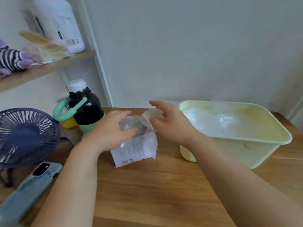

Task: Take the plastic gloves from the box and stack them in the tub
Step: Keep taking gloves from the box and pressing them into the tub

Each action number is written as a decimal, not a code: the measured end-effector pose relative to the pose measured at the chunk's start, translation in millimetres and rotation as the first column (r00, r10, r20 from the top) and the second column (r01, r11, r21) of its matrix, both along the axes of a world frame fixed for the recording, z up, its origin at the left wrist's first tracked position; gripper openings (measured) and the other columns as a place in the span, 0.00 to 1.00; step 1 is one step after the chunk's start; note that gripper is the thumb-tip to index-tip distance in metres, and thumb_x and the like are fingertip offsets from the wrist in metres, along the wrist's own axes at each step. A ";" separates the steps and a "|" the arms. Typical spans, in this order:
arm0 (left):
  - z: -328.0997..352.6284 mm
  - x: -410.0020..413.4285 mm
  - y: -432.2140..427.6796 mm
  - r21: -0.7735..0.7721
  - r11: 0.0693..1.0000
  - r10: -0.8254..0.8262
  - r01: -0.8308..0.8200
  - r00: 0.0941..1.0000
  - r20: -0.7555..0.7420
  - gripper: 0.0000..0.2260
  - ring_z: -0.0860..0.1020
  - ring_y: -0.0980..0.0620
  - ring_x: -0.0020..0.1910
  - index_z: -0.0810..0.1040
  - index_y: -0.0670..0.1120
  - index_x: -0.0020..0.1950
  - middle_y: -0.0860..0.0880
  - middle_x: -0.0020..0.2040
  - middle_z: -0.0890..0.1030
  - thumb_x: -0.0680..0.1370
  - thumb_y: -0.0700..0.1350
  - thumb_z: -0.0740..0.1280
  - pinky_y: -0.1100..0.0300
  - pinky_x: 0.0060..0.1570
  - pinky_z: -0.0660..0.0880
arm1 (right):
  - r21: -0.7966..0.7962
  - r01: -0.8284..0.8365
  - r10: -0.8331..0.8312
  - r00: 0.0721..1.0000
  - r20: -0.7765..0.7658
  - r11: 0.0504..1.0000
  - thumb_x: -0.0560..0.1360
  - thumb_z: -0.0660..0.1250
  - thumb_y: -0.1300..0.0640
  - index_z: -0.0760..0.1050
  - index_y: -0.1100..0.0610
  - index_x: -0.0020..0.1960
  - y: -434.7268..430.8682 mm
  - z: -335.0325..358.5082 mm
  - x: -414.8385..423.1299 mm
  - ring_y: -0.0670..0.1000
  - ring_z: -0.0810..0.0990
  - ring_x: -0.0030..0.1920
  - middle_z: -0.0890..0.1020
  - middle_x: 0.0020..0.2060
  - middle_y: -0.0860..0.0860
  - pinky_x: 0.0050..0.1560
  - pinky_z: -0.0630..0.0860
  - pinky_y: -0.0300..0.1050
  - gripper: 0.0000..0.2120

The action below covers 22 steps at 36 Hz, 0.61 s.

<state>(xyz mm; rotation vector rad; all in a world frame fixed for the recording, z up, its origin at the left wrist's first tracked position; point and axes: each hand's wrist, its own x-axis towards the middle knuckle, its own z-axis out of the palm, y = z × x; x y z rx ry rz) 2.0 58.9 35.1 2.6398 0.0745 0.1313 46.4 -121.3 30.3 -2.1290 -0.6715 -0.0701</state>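
A small printed glove box [136,148] stands on the wooden table [147,194] at the middle. My left hand [111,130] grips its top from the left side. My right hand [170,122] hovers just right of the box opening, thumb and fingers curved around a clear plastic glove [151,114] that sticks up out of the box. To the right stands a pale yellow-green tub [262,145] with clear plastic gloves [211,122] lying in its bottom.
A dark bottle [85,107] with a green loop handle stands behind the box on the left. A blue desk fan [26,135] and a phone in a light blue case [31,187] lie at the left. A shelf [41,69] hangs above.
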 end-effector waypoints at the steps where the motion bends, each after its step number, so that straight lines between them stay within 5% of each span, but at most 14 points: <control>1: -3.6 -1.0 2.8 -0.008 1.000 -0.009 0.009 1.000 -0.019 0.30 0.66 0.55 0.70 0.63 0.54 0.75 0.55 0.74 0.64 0.75 0.57 0.68 0.63 0.60 0.63 | -0.006 -0.027 0.027 1.000 -0.007 1.000 0.77 0.63 0.57 0.64 0.49 0.73 5.7 -3.0 0.2 0.46 0.67 0.68 0.70 0.69 0.47 0.63 0.62 0.34 0.24; 7: -11.0 3.1 14.2 -0.103 0.994 0.043 -0.029 0.989 0.141 0.13 0.74 0.56 0.62 0.78 0.56 0.63 0.58 0.59 0.79 0.80 0.45 0.65 0.61 0.55 0.68 | -0.145 -0.040 0.041 0.999 0.008 0.989 0.79 0.60 0.56 0.69 0.52 0.70 26.9 -13.1 8.3 0.47 0.70 0.67 0.73 0.67 0.47 0.60 0.63 0.35 0.19; 10: -9.2 7.3 16.1 -0.314 0.948 0.139 -0.045 0.949 0.281 0.10 0.76 0.62 0.55 0.81 0.55 0.56 0.60 0.54 0.81 0.79 0.44 0.65 0.63 0.54 0.72 | -0.205 -0.048 0.050 0.999 0.004 0.978 0.81 0.57 0.58 0.72 0.53 0.68 32.0 -16.0 11.6 0.48 0.73 0.64 0.76 0.64 0.47 0.58 0.65 0.34 0.17; 13: -3.7 10.6 16.3 -0.616 0.787 0.371 -0.047 0.833 0.411 0.09 0.78 0.64 0.46 0.80 0.57 0.51 0.62 0.45 0.82 0.79 0.43 0.65 0.61 0.51 0.76 | -0.358 -0.065 0.054 0.998 -0.040 0.932 0.81 0.54 0.59 0.75 0.51 0.65 37.4 -22.2 15.7 0.51 0.76 0.57 0.79 0.59 0.48 0.59 0.71 0.45 0.17; 16: 2.6 12.0 17.4 -0.844 0.534 0.546 0.054 0.739 0.393 0.08 0.79 0.61 0.40 0.79 0.55 0.46 0.60 0.35 0.81 0.80 0.42 0.65 0.54 0.54 0.76 | -0.498 -0.084 0.061 0.996 -0.062 0.863 0.81 0.52 0.58 0.73 0.49 0.66 39.7 -25.6 16.2 0.50 0.74 0.60 0.78 0.60 0.46 0.65 0.64 0.50 0.18; 19: 5.0 13.8 15.6 -0.907 0.389 0.534 0.160 0.763 0.363 0.09 0.81 0.55 0.45 0.78 0.52 0.46 0.55 0.39 0.83 0.80 0.40 0.63 0.48 0.58 0.76 | -0.381 -0.098 0.068 0.994 -0.091 0.919 0.80 0.54 0.57 0.74 0.51 0.65 35.4 -18.9 13.6 0.50 0.75 0.56 0.80 0.55 0.47 0.65 0.66 0.52 0.17; 22: 5.3 14.6 5.6 -0.904 0.383 0.475 0.191 0.799 0.370 0.09 0.82 0.57 0.40 0.76 0.48 0.47 0.51 0.41 0.82 0.81 0.37 0.59 0.55 0.47 0.78 | 0.014 -0.049 0.050 0.987 -0.155 0.999 0.76 0.60 0.55 0.72 0.54 0.64 24.1 -6.2 12.9 0.48 0.76 0.55 0.79 0.55 0.47 0.58 0.71 0.47 0.17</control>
